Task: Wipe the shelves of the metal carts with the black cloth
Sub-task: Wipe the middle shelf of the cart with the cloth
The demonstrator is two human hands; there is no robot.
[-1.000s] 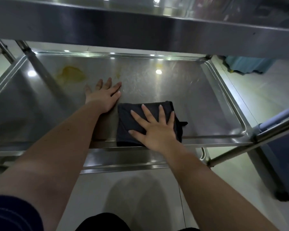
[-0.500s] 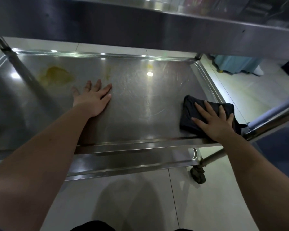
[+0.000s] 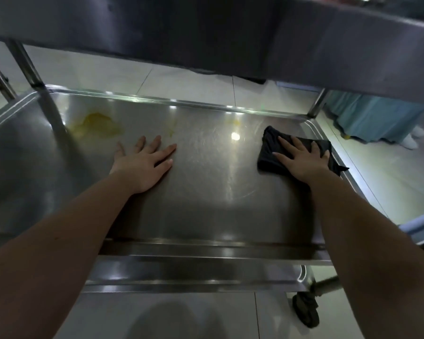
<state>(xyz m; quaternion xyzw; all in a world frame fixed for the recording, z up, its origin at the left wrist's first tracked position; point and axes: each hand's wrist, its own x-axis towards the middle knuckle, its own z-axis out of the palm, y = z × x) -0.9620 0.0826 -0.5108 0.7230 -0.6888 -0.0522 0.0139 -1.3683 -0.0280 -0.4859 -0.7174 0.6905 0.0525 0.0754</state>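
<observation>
A yellow stain [image 3: 96,123] lies on the cart shelf [image 3: 206,192], just beyond and left of the left grip [image 3: 145,165]. That grip is released, palm flat on the steel, fingers straight. Well to its right, the black cloth [image 3: 269,152] lies folded near the shelf's right rim, directly under the right grip [image 3: 301,160], which is also released, its straight, spread fingers pressing on the cloth. Below that grip, a caster wheel [image 3: 306,311] stands on the floor.
</observation>
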